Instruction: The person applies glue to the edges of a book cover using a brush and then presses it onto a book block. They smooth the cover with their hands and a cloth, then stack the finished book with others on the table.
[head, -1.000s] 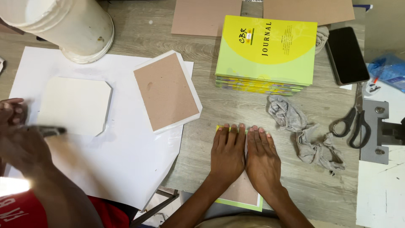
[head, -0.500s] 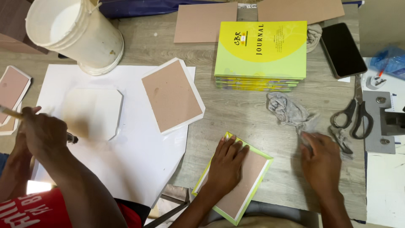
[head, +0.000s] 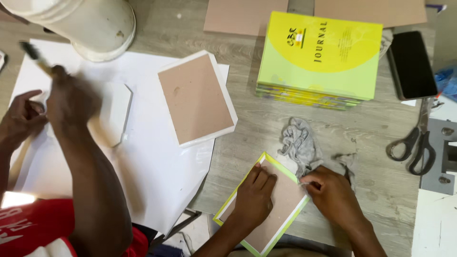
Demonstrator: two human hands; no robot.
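Cardboard, brown and flat, wrapped in a yellow-green paper cover [head: 276, 209], lies at the bottom centre of the frame on the grey wood-grain table [head: 376, 143]. My left hand [head: 254, 197] presses flat on it, fingers together; my right hand [head: 333, 195] pinches its right edge, grip closed on the folded paper margin. I judge the piece light and stiff, the paper flaps thin and easily creased, best held by the edges. Just beyond lies a crumpled grey rag [head: 297, 143]. Farther up sits a stack of yellow-green books [head: 319, 59]. At left, another person's hand [head: 71, 97] works a brush [head: 31, 52] over white paper.
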